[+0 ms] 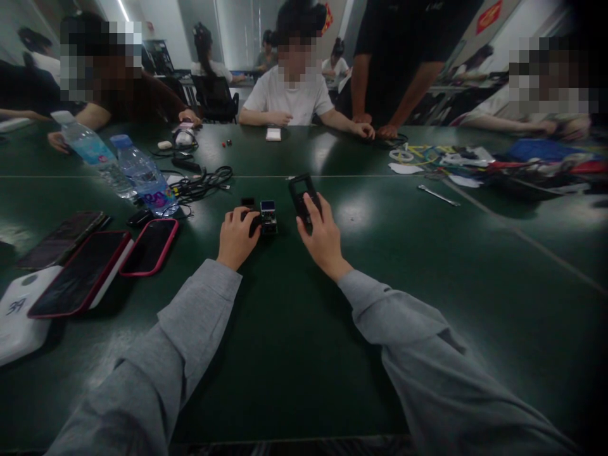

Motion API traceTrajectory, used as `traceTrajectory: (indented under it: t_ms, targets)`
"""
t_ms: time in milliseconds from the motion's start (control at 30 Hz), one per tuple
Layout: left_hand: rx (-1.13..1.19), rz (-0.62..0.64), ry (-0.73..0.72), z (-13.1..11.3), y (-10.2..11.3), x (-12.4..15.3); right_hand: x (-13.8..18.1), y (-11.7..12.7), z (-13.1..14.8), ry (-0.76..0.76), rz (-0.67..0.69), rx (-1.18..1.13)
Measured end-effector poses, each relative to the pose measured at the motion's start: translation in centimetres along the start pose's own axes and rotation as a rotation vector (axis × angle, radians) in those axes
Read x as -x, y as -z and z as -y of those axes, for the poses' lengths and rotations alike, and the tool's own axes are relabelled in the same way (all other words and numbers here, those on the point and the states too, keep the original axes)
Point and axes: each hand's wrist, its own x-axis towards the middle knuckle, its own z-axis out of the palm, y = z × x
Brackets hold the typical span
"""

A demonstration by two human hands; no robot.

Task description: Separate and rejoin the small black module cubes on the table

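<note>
My left hand [237, 237] rests on the table with its fingers curled at the left side of a small electronic module [268, 218]. The module has a bluish screen-like top and exposed parts below, and my fingers hide its left portion. Behind that hand lies a small dark flat piece [247, 202]. In my right hand [323, 235] is a black rectangular frame [302, 190] with a window near its upper end. The frame is tilted, and my thumb and fingers cover its lower part.
Left stand two tilted-looking water bottles [142, 171], black cables [209, 183], a pink-edged phone [149, 247], a larger red-edged phone [83, 272] and a white box [23, 310]. A wrench [437, 196] and a pile of wires [513, 168] lie right. Several people sit or stand beyond.
</note>
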Motion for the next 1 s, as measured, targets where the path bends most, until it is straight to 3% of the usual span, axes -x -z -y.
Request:
traceTrajectory:
  t_ms: [233,433,700,1000]
  targets:
    - [0.004,-0.025,-0.013,-0.2,0.0,-0.1,-0.2,-3.0,0.8,-0.053,0.131,0.008]
    - [-0.059,0.039,0.016,-0.7,0.6,-0.1,-0.2,-3.2,0.9,-0.092,0.232,0.102]
    - [-0.062,0.081,0.053,-0.8,0.7,0.0,0.1,-2.9,1.2,-0.075,0.228,0.048]
    - [-0.016,0.053,-0.024,-0.9,0.4,0.2,0.3,-3.0,0.8,0.045,0.174,0.051]
